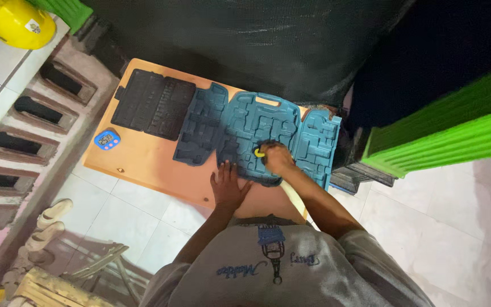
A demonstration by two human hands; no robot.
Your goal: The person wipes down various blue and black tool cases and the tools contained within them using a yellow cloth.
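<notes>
A blue moulded-plastic tool case [259, 133], its surface cut into angular recesses, lay open in the middle of the smooth orange wooden table [143, 162]. The right hand [277, 157] was curled around a small yellow-handled tool [258, 152], pressing it into a recess of the case. The left hand [227, 185] lay flat with fingers spread at the case's near edge. A ribbed black tray [152, 103] and a small round blue timer [107, 139] sat further left.
</notes>
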